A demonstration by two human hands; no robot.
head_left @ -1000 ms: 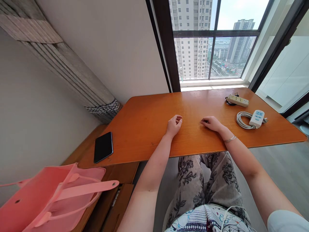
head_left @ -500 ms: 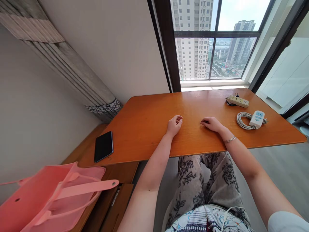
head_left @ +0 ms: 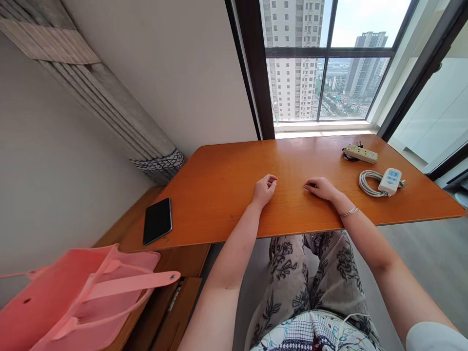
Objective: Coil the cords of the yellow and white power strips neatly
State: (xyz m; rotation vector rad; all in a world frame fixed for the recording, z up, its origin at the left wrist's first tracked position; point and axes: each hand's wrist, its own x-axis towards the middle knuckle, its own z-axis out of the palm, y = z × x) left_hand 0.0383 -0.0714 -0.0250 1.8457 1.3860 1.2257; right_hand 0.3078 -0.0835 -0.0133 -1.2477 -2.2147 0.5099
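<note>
Both of my hands rest on the orange-brown wooden table (head_left: pixel 219 195). My left hand (head_left: pixel 264 190) lies on its side near the middle, fingers curled in loosely, with nothing showing in them. To its right, a short gap away, my right hand (head_left: pixel 320 187) lies palm down, its fingers bent together and holding nothing that I can see. A silver bracelet (head_left: pixel 349 212) circles the right wrist. Nearest to that hand is a white power strip (head_left: pixel 390 181) with its coiled pale cord (head_left: pixel 366 183). Behind it sits a beige power strip (head_left: pixel 361 153) with a black cord.
A black phone or small tablet (head_left: pixel 157 221) lies at the table's left end. Below it, a pink bag (head_left: pixel 91 292) stands on brown wooden furniture (head_left: pixel 179 312). A gathered grey curtain (head_left: pixel 120 112) hangs at the left. A window (head_left: pixel 325 87) is beyond the table.
</note>
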